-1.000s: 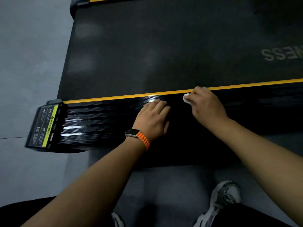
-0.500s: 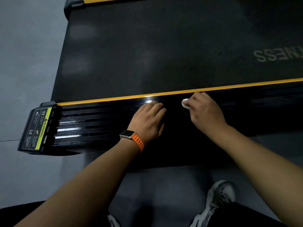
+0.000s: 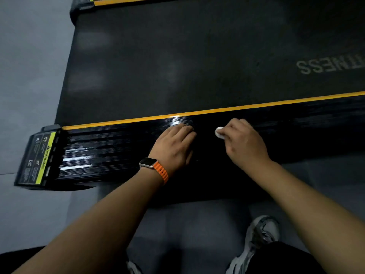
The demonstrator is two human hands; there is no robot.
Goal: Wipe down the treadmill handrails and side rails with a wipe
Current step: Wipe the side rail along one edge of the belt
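Right now the right hand (image 3: 245,143) pinches a small white wipe (image 3: 219,132) and holds it down on the near side rail (image 3: 118,147), close to the yellow stripe (image 3: 217,110). Its fingers are curled over the wipe. The left hand (image 3: 173,145) lies flat on the same rail, just to the left, with its fingers straight and close together. It looks like a prop for leaning.

To do this step well, I think the wipe should go in long, slow strokes along the grooves, not across them, so dirt cannot hide in the lines. Press firmly. Go all the way left to the end cap (image 3: 37,157) with the warning sticker. The flat hand sits in that path, so it should lift off first. Turning the wipe to a clean side would help too.

Some things are hard to see. Most of the wipe is hidden under the fingers, so I cannot tell how big or dirty it is. The rail runs off the right edge. The far rail (image 3: 126,1) shows only as a thin strip at the top. No handrails are in view. The light is dim, so I cannot tell which parts are clean already.
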